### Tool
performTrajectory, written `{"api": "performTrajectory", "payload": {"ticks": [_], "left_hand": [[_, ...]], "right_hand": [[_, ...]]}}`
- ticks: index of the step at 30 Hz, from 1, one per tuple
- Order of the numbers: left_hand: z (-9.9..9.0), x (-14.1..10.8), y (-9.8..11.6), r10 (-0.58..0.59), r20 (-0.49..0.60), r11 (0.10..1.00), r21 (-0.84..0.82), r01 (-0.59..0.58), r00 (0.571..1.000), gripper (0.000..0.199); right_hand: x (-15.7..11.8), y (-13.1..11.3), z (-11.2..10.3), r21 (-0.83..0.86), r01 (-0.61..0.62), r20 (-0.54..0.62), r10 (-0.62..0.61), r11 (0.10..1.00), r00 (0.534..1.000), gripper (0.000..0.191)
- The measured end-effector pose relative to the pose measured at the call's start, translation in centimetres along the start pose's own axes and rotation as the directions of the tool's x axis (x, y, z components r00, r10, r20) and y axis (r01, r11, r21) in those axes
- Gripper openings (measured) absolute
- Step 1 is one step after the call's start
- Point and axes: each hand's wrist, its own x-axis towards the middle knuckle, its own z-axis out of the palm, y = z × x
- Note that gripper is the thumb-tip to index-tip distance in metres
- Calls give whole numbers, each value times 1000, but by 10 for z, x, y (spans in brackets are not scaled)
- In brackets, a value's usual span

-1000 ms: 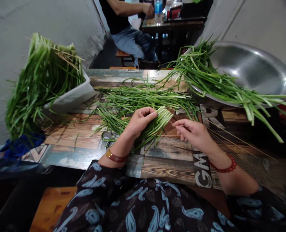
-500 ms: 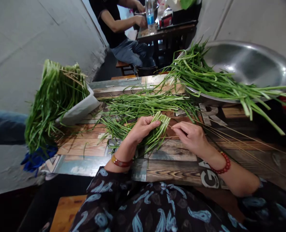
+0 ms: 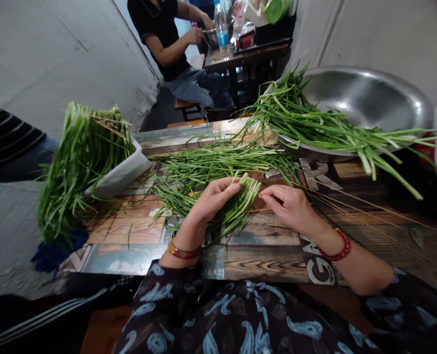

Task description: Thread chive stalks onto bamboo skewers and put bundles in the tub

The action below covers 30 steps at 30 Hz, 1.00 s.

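Near the middle of the wooden table, my left hand (image 3: 215,196) is wrapped round green stalks (image 3: 248,192), whose pale ends point up and right. Just right of those ends, my right hand (image 3: 286,204) pinches the end of a thin skewer (image 3: 268,183), its fingertips close to the stalks. More loose green stalks (image 3: 218,160) lie across the table behind my hands. Several long thin skewers (image 3: 373,223) rest on the table to the right of my right hand.
A white container (image 3: 120,172) at the left holds upright greens (image 3: 89,152) hanging over a blue cloth (image 3: 58,250). At the right, a metal basin (image 3: 380,98) carries long stalks over its rim. A person (image 3: 166,44) sits at a back table; a striped sleeve (image 3: 8,142) shows far left.
The view has shifted slightly. A striped garment has come into view at the far left, and the seated person's hands have risen. My hands keep nearly the same pose.
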Motion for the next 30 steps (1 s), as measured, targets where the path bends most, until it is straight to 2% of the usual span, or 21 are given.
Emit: {"api": "performTrajectory", "payload": {"ticks": [4,14,19,24,26,28,30], "left_hand": [[-2,1,0,8,-31,1000,-15,-9,999,45],[3,6,-6,-8,-34,988,152,13,999,50],[6,5,-5,19,-54,994,107,-13,998,47],[7,2,-4,-21,22,996,86,19,1000,45],[6,1,-4,-31,34,993,112,27,999,48],[6,0,-2,-16,48,989,151,9,999,52],[6,0,0,-7,92,978,207,-12,996,56]], "right_hand": [[0,3,-1,-5,6,-2,-6,1000,1000,17],[-2,-1,7,-10,-2,-53,2,1000,999,19],[0,-2,7,57,-42,-37,44,998,998,19],[1,-3,6,140,-184,22,183,973,983,19],[0,-5,4,237,-304,96,289,923,953,14],[-2,-7,3,342,-433,215,379,834,900,10],[-4,-9,1,380,-487,296,395,786,869,25]]}}
